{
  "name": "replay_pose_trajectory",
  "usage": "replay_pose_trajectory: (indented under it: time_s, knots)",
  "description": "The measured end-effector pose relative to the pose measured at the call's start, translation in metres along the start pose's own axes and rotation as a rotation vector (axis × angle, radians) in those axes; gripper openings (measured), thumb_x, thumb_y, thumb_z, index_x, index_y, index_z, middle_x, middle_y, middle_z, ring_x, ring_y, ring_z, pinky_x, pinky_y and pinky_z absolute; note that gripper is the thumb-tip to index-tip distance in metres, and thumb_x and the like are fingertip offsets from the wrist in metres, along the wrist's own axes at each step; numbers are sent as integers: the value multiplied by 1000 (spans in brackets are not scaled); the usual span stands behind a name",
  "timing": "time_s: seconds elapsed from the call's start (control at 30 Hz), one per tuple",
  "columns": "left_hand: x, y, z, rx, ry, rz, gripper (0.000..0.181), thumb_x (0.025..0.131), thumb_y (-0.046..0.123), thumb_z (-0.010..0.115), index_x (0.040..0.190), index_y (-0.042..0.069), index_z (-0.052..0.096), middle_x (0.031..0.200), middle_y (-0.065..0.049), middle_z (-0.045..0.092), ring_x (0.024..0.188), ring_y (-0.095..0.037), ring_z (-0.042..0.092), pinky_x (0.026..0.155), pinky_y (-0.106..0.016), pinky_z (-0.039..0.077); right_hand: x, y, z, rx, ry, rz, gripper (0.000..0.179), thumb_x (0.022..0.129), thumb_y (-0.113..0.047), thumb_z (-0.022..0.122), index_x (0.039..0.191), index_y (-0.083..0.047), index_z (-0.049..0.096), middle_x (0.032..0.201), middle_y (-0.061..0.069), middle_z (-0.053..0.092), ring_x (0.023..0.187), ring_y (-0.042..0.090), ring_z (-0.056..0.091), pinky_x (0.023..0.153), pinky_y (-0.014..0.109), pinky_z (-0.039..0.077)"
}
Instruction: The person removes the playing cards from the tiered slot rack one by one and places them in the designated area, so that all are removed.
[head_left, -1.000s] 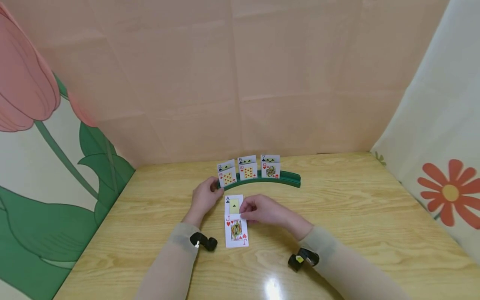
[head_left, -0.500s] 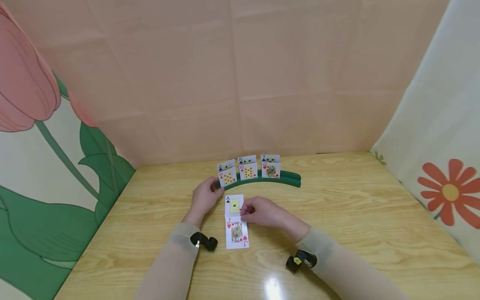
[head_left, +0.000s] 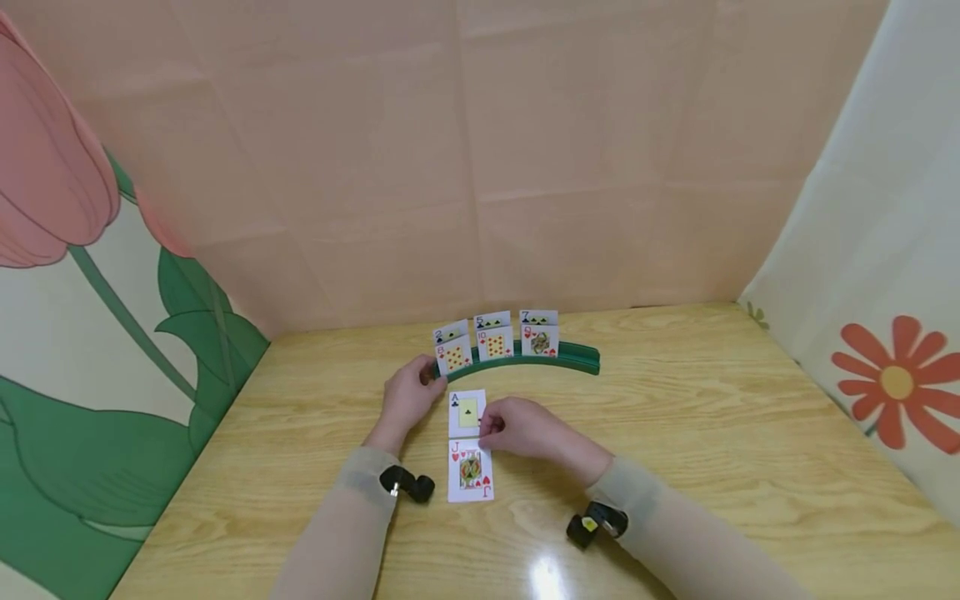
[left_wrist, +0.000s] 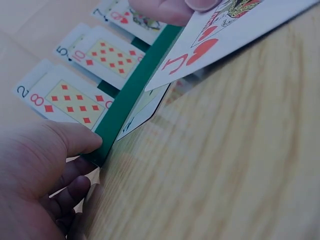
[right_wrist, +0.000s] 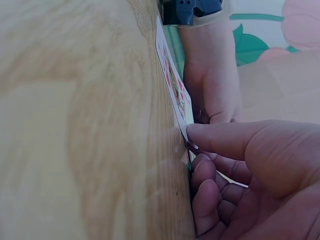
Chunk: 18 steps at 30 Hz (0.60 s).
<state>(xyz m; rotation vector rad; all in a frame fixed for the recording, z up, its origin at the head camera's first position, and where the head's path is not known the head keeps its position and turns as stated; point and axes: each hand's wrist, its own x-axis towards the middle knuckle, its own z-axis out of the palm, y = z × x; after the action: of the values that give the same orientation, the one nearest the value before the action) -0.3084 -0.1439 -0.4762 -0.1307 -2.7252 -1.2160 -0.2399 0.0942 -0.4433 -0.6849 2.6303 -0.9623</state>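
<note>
My left hand (head_left: 408,396) grips the left end of a curved green card holder (head_left: 579,358), thumb in front in the left wrist view. Three pairs of playing cards stand in it: the eight of diamonds (head_left: 453,359) before a two, the ten of diamonds (head_left: 494,342) before a five, the queen of hearts (head_left: 540,341) before a seven. My right hand (head_left: 525,429) pinches the jack of hearts (head_left: 471,487) by its upper right corner. In the left wrist view that jack (left_wrist: 225,47) is tilted, its far edge raised. The ace of clubs (head_left: 467,400) lies beyond it.
The wooden table (head_left: 720,433) spreads around the cards. A pink cloth (head_left: 570,150) hangs along its back edge, with flower-printed cloths (head_left: 885,275) at both sides. Each forearm wears a black wrist camera (head_left: 408,483).
My right hand has drawn the jack slightly toward me, down from the ace, so that a narrow gap shows between the two cards. The left hand has stayed on the holder.
</note>
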Motion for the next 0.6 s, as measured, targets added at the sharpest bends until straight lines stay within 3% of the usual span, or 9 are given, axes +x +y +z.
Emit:
replay_pose_trajectory:
  time_s: [0.6]
  knots:
    - [0,1,1,13,9,7,29,104,23,79,130,12,74,113,-5,73,96,-24,62,89,-45,51,2,2,1,-21,19,2,16,98,-17,87,89,-22,75,83,-8,67,79,12,60,77,33,50]
